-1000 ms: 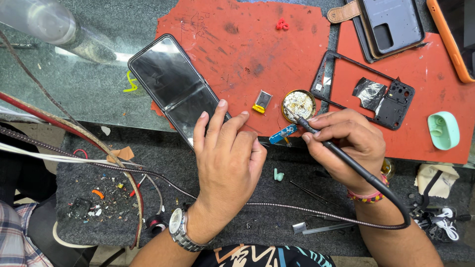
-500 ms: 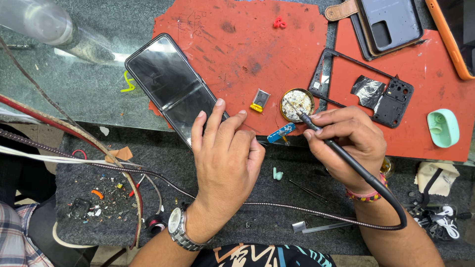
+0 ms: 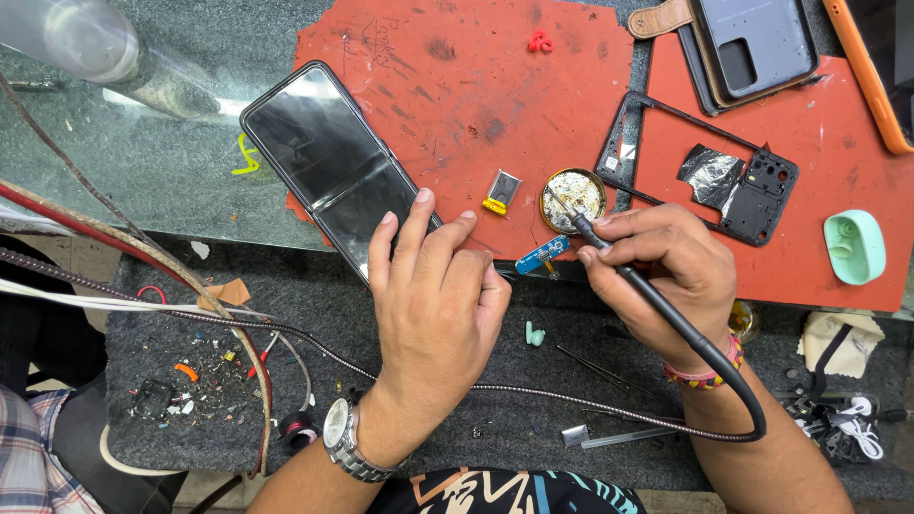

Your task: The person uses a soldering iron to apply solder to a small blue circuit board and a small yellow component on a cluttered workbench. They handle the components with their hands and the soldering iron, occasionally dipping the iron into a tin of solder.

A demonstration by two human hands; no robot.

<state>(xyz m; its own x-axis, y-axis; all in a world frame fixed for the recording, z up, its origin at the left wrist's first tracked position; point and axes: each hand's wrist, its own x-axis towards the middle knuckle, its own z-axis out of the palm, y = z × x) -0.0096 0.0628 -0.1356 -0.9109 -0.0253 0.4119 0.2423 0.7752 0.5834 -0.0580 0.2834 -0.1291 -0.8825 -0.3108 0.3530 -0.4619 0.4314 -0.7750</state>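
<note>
My right hand [image 3: 662, 271] grips a black soldering iron [image 3: 609, 262] like a pen. Its tip rests in a small round tin of flux or solder paste [image 3: 576, 195] on the red mat [image 3: 476, 105]. My left hand [image 3: 433, 305] lies flat, palm down, fingers together, with the fingertips on the lower corner of a black smartphone [image 3: 319, 162] that lies screen up. A small blue circuit board [image 3: 541, 255] sits between my two hands at the mat's edge. A small metal part with a yellow end [image 3: 502, 190] lies just left of the tin.
A black phone frame [image 3: 705, 167] and a dark phone case [image 3: 752, 48] lie on the right red mat. A mint green object [image 3: 854, 247] sits far right. Cables [image 3: 143, 286] cross the left side. Tweezers [image 3: 619, 436] and small debris lie on the grey pad.
The iron's tip has shifted slightly inside the round tin. My left hand has stayed on the phone's corner; the view has moved a little.
</note>
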